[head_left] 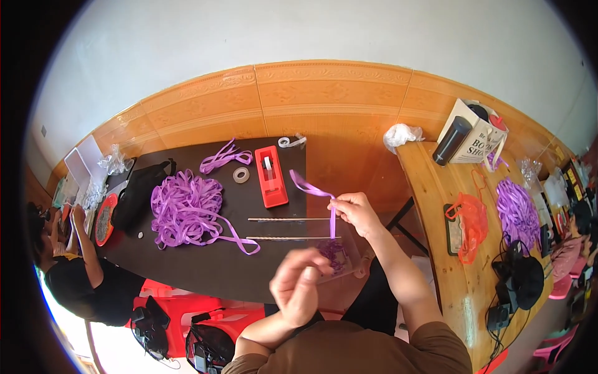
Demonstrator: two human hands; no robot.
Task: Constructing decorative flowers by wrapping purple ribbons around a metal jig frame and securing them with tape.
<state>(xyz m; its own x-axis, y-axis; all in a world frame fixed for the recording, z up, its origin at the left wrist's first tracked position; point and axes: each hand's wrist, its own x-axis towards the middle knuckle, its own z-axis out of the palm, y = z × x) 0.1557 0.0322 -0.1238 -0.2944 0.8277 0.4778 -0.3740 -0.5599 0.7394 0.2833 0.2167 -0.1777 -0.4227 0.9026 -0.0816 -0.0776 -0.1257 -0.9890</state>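
Observation:
My right hand (352,212) is closed in a pinch on a purple ribbon (309,188). One end of it curls out to the left, and the other hangs down past two thin twisted rods (288,219) at their right ends. The rods lie side by side on the dark table, reaching past its right edge. Closer to me, my left hand (298,287) is raised with curled fingers apart, slightly blurred, and nothing shows in it. Beneath the rod ends is a clear tray (354,252) with small purple pieces (333,255). A large ribbon heap (187,209) lies left of the rods.
On the dark table (249,274) stand a red tape dispenser (271,177), a tape roll (241,175) and a smaller ribbon bundle (225,157). A person (87,274) sits at the left. The wooden table (430,187) on the right holds a black bottle (452,140), bags and cables.

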